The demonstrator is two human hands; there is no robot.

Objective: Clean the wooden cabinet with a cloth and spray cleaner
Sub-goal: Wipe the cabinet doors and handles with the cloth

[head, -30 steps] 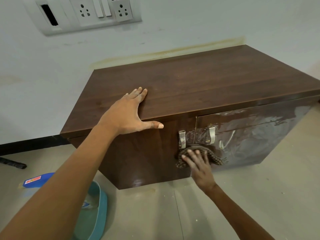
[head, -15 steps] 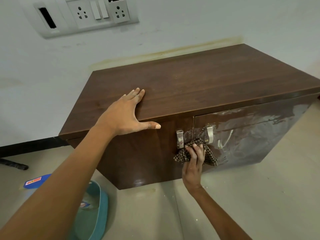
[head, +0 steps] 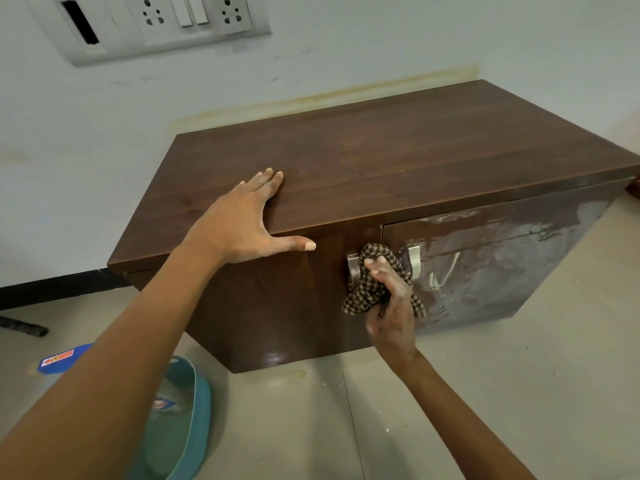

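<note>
Head view: your right hand (head: 389, 306) gripped the bunched checked cloth (head: 363, 296) against the wooden cabinet (head: 415, 161) front, centre frame. Your left hand (head: 242, 223) lay flat on top. Earlier, flat fingers pressed the cloth lower.

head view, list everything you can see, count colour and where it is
wooden cabinet: 1, dark brown, on the floor against the white wall
right door: 1, brown with whitish smears, cabinet front
door handles: 2, silver, where the doors meet
cloth: 1, brown checked, bunched between the handles
socket panel: 1, white, wall at upper left
basin: 1, teal, floor at lower left
blue item: 1, blue with red label, floor at left; kind unclear
dark rod: 1, black, floor at far left
left hand: 1, flat on the cabinet top, thumb over the front edge
right hand: 1, grips the cloth
</note>
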